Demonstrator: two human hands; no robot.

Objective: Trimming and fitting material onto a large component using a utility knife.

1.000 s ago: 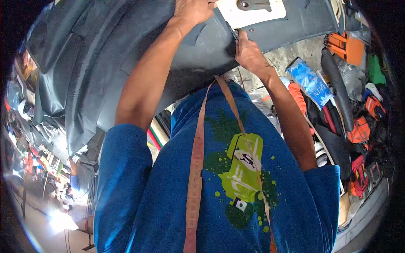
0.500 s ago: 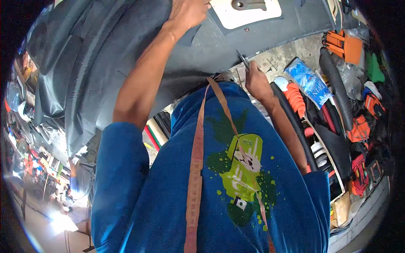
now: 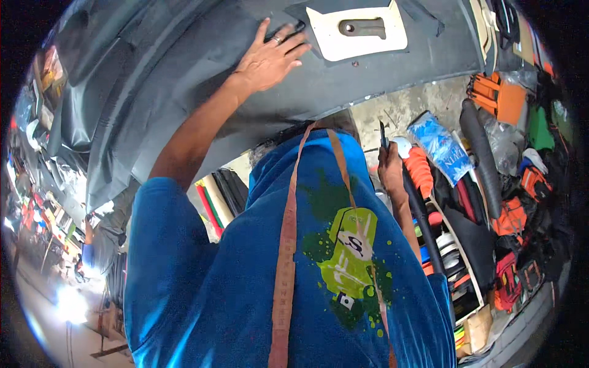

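Observation:
My left hand (image 3: 268, 59) is open, fingers spread over the dark grey, leather-like sheet (image 3: 343, 92) that drapes across the work surface. Just right of its fingertips lies a cream-coloured flat template (image 3: 328, 50), with a dark metal piece (image 3: 363, 27) with a round hole at one end on top of it. My right hand (image 3: 391, 168) is closed round a slim knife (image 3: 383, 134), its blade pointing up and away from me, off the sheet's near edge. A tape measure (image 3: 284, 264) hangs round my neck down over my blue shirt.
To the right lie a blue-and-white plastic package (image 3: 440, 147), a dark roll (image 3: 480, 156), orange bags (image 3: 512, 101) and a bin's pale rim (image 3: 460, 242) around several rolls. Lower left, a bright lamp (image 3: 72, 305) shines near another person's arm (image 3: 89, 236).
My left hand has shifted down and its fingers have spread on the sheet. My right hand has drawn the knife back towards me and to the right, away from the sheet's edge.

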